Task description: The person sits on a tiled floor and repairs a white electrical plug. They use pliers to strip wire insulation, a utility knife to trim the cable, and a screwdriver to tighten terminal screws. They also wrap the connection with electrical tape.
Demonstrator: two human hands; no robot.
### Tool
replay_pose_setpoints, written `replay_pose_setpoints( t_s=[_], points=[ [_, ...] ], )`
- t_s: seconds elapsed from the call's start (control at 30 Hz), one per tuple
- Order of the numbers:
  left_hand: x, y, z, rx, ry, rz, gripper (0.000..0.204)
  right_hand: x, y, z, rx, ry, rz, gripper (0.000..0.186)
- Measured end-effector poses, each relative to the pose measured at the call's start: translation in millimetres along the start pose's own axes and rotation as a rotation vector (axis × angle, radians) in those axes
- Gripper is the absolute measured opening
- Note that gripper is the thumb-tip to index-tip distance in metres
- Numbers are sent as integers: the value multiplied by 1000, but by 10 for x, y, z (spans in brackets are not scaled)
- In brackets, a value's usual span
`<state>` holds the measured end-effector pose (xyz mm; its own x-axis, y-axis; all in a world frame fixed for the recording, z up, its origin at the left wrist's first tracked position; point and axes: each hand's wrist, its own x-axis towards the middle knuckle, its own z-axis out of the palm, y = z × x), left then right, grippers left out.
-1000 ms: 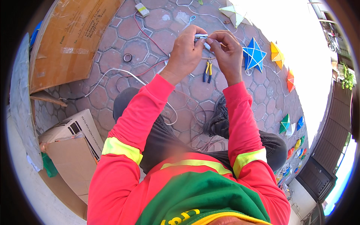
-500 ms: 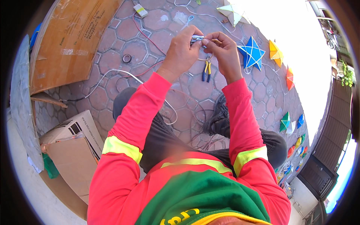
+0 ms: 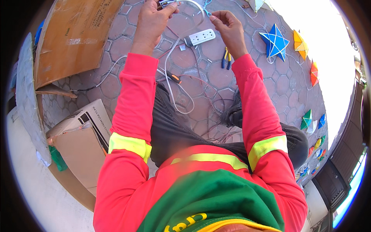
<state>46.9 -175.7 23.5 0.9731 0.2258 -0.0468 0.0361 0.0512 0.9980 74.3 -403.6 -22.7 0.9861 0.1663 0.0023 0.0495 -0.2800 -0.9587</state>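
At the upper edge, my left hand (image 3: 150, 25) is closed on a small white and dark piece (image 3: 165, 3), partly cut off by the frame. A thick white cable (image 3: 199, 8) arcs from beside it toward the right and back down. My right hand (image 3: 231, 30) has thumb and forefinger pinched together; whether anything is between them is too small to make out. A light blue loop (image 3: 207, 5) shows just beyond those fingertips. Below the hands lie a white socket strip (image 3: 203, 36), blue-and-yellow pliers (image 3: 226, 58) and a tool with an orange-and-black handle (image 3: 174, 77).
Star lanterns lie along the right, among them a blue one (image 3: 275, 42), a yellow one (image 3: 300, 44) and a red one (image 3: 314, 73). A large cardboard sheet (image 3: 71, 42) and a carton (image 3: 81, 120) stand at left. Loose wires cross the paving (image 3: 185, 58) around my legs.
My hands have moved apart: the left up and leftward with the small piece, the right away from it. The socket strip and the orange-handled tool now show.
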Motion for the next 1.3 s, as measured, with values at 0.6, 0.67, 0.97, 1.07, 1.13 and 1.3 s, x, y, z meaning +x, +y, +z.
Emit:
replay_pose_setpoints(
  t_s=[0.6, 0.67, 0.97, 1.07, 1.13, 1.3],
  points=[
    [-379, 60, -322, 267, 151, 75, 14, -1412, 1711, 1203, -245, -905, 497, 45],
    [-276, 1, -370, 225, 195, 87, 14, -1375, 1554, 887, 13, -971, 706, 50],
    [73, -104, -235, 391, 342, 398, 13, -828, 358, 228, 373, -408, 373, 38],
    [106, -102, -179, 423, 359, 449, 13, -662, -118, 160, 182, -362, 150, 41],
    [120, -103, -164, 367, 364, 402, 12, -655, -335, 173, 296, -308, 92, 43],
    [146, -131, -179, 135, 348, 244, 14, -747, -603, 164, 108, -178, 56, 36]
  ],
)
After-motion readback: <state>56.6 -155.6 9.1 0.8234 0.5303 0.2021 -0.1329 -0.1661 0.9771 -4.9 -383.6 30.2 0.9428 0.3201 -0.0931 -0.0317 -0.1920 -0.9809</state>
